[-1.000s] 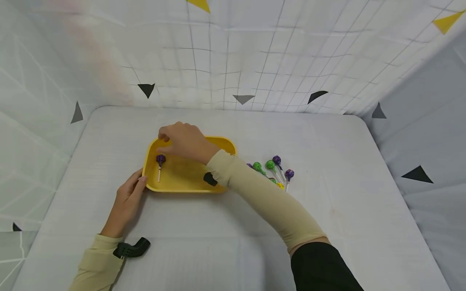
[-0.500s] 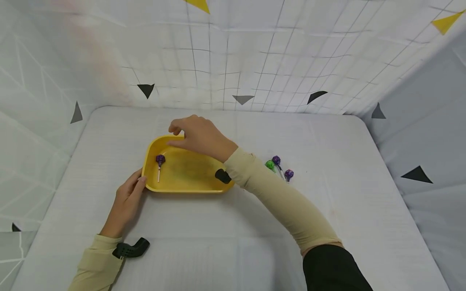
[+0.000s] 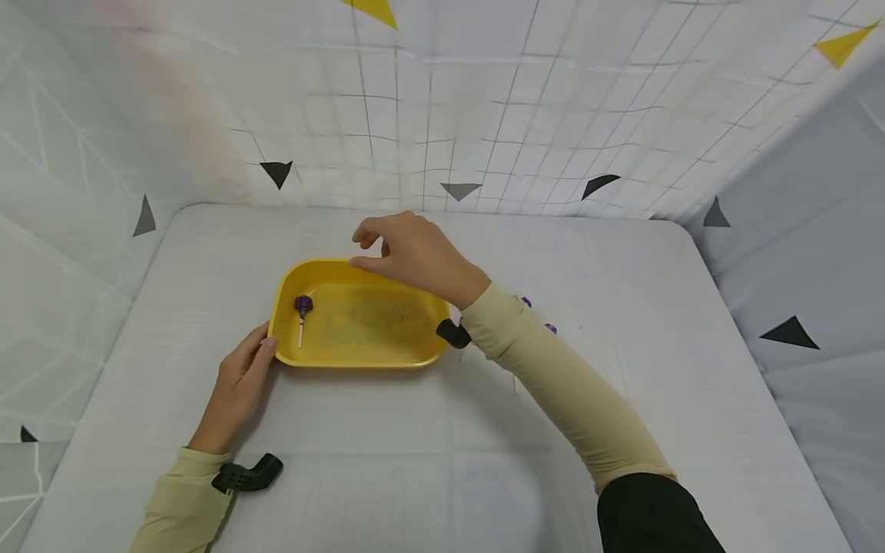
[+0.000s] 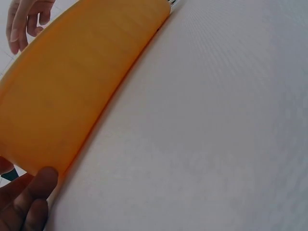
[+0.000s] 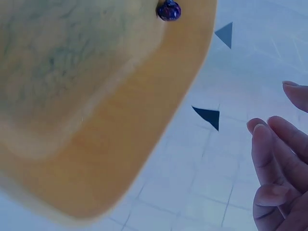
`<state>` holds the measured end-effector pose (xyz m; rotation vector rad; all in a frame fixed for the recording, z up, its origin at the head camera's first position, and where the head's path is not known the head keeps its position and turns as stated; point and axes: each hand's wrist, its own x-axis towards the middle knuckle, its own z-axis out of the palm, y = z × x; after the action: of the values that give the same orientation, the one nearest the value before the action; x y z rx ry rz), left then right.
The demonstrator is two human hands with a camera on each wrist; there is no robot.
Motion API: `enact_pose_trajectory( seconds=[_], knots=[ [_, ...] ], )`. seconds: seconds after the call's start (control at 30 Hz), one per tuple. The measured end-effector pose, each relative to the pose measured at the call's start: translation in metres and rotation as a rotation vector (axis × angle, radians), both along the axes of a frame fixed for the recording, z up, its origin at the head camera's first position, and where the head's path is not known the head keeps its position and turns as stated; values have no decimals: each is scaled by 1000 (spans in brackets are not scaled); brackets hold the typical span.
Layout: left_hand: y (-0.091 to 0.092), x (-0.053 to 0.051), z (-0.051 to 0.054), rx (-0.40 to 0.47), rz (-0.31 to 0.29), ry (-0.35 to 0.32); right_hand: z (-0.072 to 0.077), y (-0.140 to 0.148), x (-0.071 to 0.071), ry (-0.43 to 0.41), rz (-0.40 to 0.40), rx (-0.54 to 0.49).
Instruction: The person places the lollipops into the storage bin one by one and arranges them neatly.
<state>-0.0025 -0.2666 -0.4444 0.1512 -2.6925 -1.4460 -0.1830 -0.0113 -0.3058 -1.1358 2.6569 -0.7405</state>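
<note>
A yellow tray (image 3: 359,359) lies on the white table. Inside, near its left end, is a purple-wrapped lollipop (image 3: 303,305) with its white stick toward me; the right wrist view also catches its wrapped head (image 5: 169,10). My left hand (image 3: 238,380) holds the tray at its left end, thumb by the near corner; in the left wrist view the fingers (image 4: 44,180) touch the tray's outer wall. Above the tray's far rim hovers my right hand (image 3: 423,257), thumb apart from loosely bent fingers, with nothing between them.
To the right of the tray, my right forearm (image 3: 553,384) covers most of a group of lollipops. Two purple heads peek out past the sleeve, one of them a lollipop (image 3: 551,328). White cloth walls with printed triangles (image 3: 278,173) enclose the table.
My right hand has moved right and away from the lollipop in the tray, toward the far rim. Its forearm now hides more of the loose lollipops. The left hand stays put.
</note>
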Motion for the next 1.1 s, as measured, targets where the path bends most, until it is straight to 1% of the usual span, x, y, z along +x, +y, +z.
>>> enact_pose_trajectory(
  seconds=[0.23,0.4,0.5,0.63,0.97,1.1],
  knots=[
    [0,-1,0,13,-10,8,2,27,-6,30,-50,-25],
    [0,0,0,9,-9,0,2,43,-8,43,-75,-51],
    [0,0,0,3,-5,-1,2,51,-7,48,-83,-65],
    [0,0,0,-6,0,3,1,59,-6,50,-93,-59],
    [0,-1,0,12,-5,8,-3,79,-2,58,-132,-58],
    [0,0,-1,8,2,11,-7,86,-2,51,-140,-66]
  ],
)
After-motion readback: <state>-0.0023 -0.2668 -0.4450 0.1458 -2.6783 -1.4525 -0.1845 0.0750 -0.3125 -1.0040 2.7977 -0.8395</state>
